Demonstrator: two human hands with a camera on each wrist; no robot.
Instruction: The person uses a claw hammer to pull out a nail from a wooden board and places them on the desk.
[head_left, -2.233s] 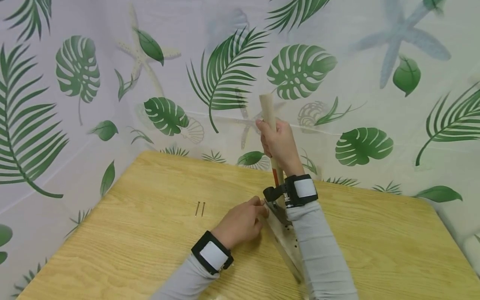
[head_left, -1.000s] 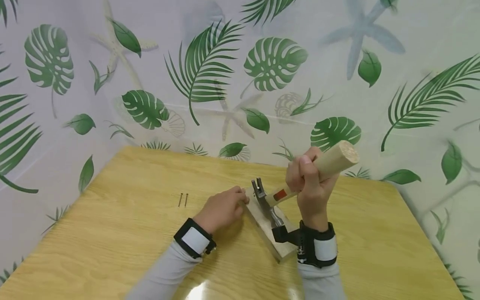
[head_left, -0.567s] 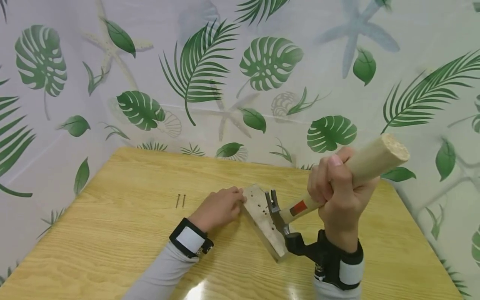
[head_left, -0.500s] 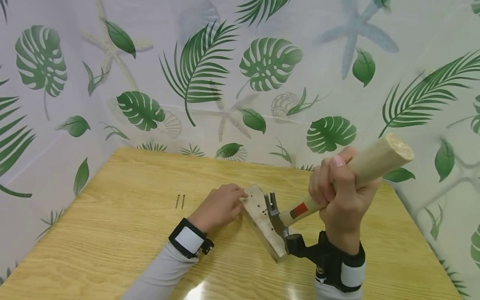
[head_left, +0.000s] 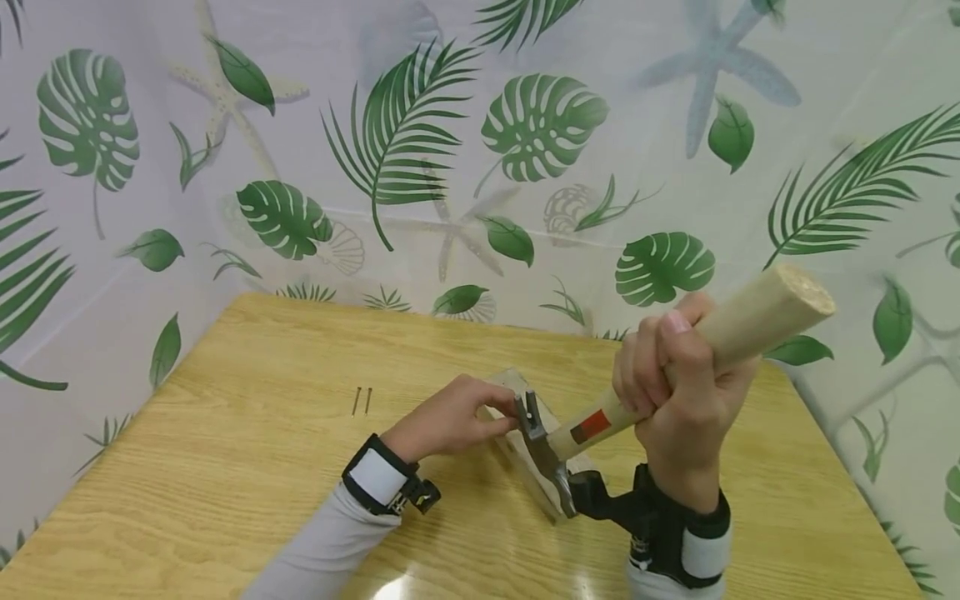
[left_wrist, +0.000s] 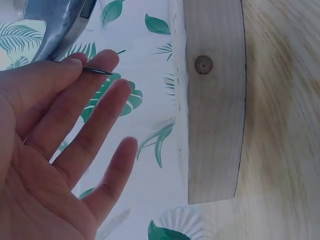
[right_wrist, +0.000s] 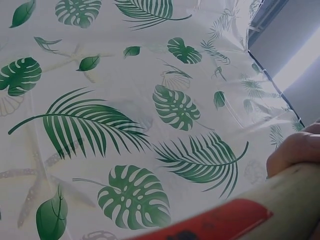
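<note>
The hammer (head_left: 558,446) looks head-heavy and stiff; the right hand (head_left: 678,392) wraps its wooden handle near the butt, wrist raised, claw on the wood block (head_left: 528,454) near the table's (head_left: 225,467) far right. The left hand (head_left: 457,417) pinches a thin, slippery nail (left_wrist: 97,71) at the claw, other fingers spread.

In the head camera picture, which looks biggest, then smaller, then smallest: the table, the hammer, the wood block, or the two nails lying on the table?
1. table
2. hammer, though it is nearer the camera
3. wood block, partly hidden
4. two nails
</note>
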